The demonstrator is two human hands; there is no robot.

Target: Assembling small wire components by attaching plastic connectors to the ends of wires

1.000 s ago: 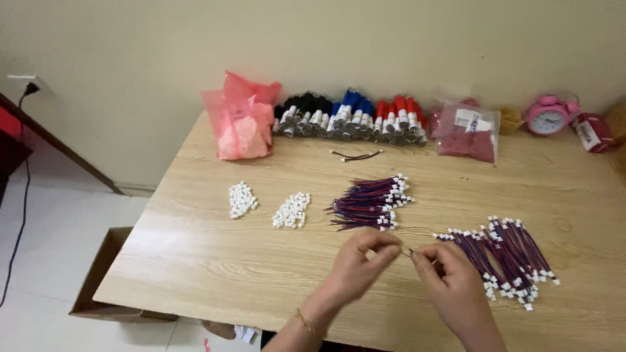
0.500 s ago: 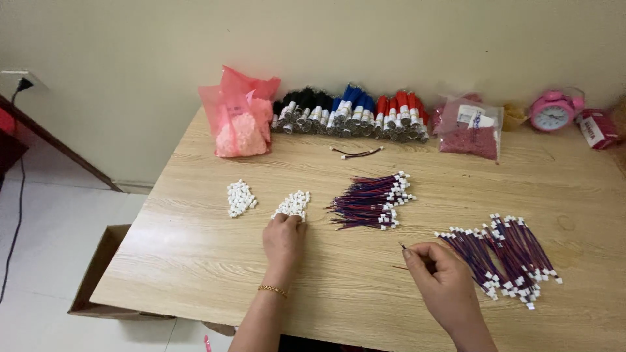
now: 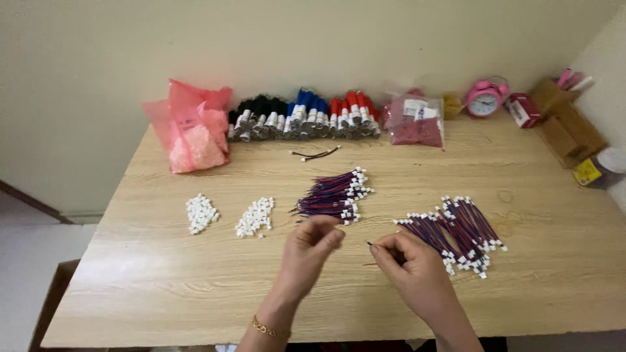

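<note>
Your right hand (image 3: 414, 270) pinches a thin red-and-dark wire lead (image 3: 373, 251) between thumb and fingertips, its bare end poking out toward your left hand (image 3: 312, 251), over the middle of the wooden worktop (image 3: 163, 287) toward its near edge. Your left grip is pressed together at the fingertips, apparently on a small white plastic connector, though the piece itself is too small to make out. The loose heap of white connectors (image 3: 255, 217) lies just left of that hand, a second white heap (image 3: 201, 213) beyond it. A bundle of finished purple-red leads with white ends (image 3: 332, 194) sits just past your hands, a larger bundle (image 3: 456, 233) to your right. Along the far edge stand a pink plastic bag (image 3: 192, 130) and a row of wire spools (image 3: 303, 118).

The wire tip is fine: approach at an angle and it could bend or miss the connector's slot.

Half a second ago your left hand was at the connector heap; now it has drawn back to meet the right
</note>
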